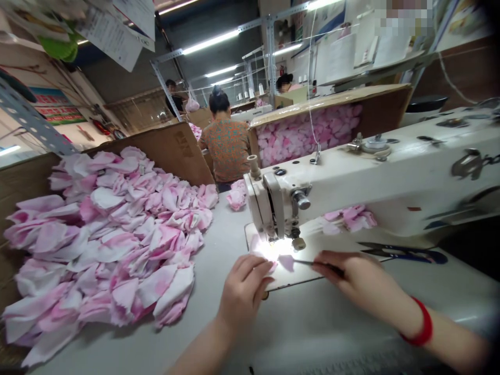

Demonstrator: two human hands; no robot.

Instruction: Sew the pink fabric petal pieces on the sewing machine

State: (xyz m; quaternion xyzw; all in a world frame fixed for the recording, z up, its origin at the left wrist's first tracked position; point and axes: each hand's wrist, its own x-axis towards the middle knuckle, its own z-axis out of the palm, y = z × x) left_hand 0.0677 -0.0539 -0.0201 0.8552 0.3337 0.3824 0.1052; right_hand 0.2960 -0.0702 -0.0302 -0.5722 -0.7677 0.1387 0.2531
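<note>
Beneath the lit needle area of a white sewing machine (375, 177) lies a small pink-and-white fabric piece (287, 262). My left hand (242, 289) has its fingers closed on the near left edge of this fabric, just in front of the presser foot. From the right, my right hand (359, 276) grips a thin dark pointed tool (304, 262), its tip at the fabric. Glare hides the needle and the fabric's far edge. A red band (422, 323) circles my right wrist.
Loose pink-and-white fabric pieces (117, 245) heap up on the left against a cardboard box (183, 151). Dark-bladed thread snips (414, 253) lie right of my right hand. More pink fabric (357, 217) sits behind the machine arm. A person (226, 140) sits farther back.
</note>
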